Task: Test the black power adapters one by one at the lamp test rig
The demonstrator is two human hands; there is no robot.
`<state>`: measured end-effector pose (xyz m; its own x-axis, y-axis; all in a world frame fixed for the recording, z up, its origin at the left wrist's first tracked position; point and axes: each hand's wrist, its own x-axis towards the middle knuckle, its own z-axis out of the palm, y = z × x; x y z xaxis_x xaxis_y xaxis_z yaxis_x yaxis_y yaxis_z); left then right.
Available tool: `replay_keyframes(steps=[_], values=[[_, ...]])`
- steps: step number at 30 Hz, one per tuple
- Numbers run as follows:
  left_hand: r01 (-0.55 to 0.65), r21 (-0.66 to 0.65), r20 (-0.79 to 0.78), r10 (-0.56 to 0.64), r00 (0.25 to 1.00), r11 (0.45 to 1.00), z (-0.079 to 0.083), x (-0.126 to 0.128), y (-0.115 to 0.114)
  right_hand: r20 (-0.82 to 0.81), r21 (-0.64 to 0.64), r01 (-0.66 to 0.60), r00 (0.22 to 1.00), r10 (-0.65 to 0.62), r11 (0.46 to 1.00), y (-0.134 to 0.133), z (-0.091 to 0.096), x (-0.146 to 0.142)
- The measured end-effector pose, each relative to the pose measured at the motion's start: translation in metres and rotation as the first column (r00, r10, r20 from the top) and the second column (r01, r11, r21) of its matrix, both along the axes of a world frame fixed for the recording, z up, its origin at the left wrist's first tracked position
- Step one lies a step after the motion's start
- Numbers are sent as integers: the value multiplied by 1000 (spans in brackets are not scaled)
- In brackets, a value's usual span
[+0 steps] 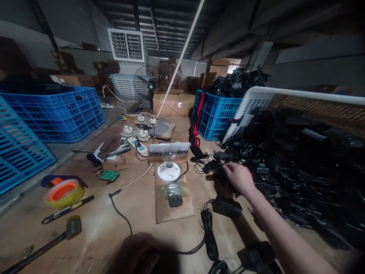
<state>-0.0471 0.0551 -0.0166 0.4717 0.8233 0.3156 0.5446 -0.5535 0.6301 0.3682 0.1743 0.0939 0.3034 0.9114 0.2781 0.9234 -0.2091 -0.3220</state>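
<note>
Fingers of the right hand (239,178): slightly curled, spread narrow, tips angled down and left toward a black power adapter (213,166) at the near edge of a heap of black adapters and cords (288,171). They seem to be at or on the adapter, but this view does not show whether they are closed on it.

Head view, the only view. The left hand (137,254) lies at the bottom edge of the frame, well back from the right fingers and dark with shadow. Its fingers cannot be made out, so their state cannot be told.

Just below the right fingers: a second black adapter (227,207) on the floor, with a coiled black cord (209,233) running toward the left hand. Left of the fingertips: a white lamp holder (168,171) with a clear bulb, on a clear plastic sheet (173,207). Farther left: a green circuit board (108,175), an orange-cored tape roll (64,193) and a hammer (73,227). Beyond the fingers: a blue crate (219,118). To their right, a white crate (248,106) borders the heap.

Handling note: the cords look interlaced, so a pinch on the adapter's body should hold better than a pull on its cord, which could drag neighbouring cords along.
</note>
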Motion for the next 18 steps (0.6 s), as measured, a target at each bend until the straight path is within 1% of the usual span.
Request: replay_keyframes(steps=[2,3,4,5,6,7,9,10,11,12,13,15,16,17,18], values=[[6,57,72,-10,997,998,3,2,2,-42,116,-49,998,54,992,-10,12,-4],[20,73,87,-27,996,997,6,3,4,-55,163,-103,992,114,981,-18,15,-9],[47,75,88,-54,995,996,9,4,7,-61,189,-184,978,198,965,-28,15,-17],[82,60,77,-86,993,995,12,5,9,-62,189,-286,951,302,940,-38,12,-27],[117,32,56,-119,991,993,15,6,10,-63,163,-399,908,413,902,-49,5,-38],[139,1,27,-139,990,990,18,6,11,-69,117,-509,853,518,853,-60,-4,-47],[143,-30,-52,-145,988,989,23,4,10,-97,13,-668,739,666,744,-80,-23,-62],[138,-34,-105,-141,984,990,26,3,8,-112,-26,-710,701,704,703,-88,-31,-65],[137,-33,-165,-141,976,990,30,1,6,-119,-54,-727,685,718,685,-95,-36,-67],[144,-39,-225,-149,963,989,34,0,4,-118,-76,-726,687,717,683,-101,-39,-68],[157,-57,-276,-166,947,986,39,-1,3,-112,-89,-716,698,707,693,-106,-38,-69],[198,-127,-345,-231,910,972,48,-2,1,-107,-102,-693,721,684,714,-115,-30,-78],[215,-160,-361,-260,895,963,52,-2,0,-121,-113,-695,719,685,710,-121,-24,-87],[227,-188,-371,-283,885,956,55,-1,1,-155,-126,-717,697,701,685,-127,-19,-99],[234,-205,-374,-297,879,950,57,0,1,-206,-135,-751,660,723,647,-134,-15,-112]])
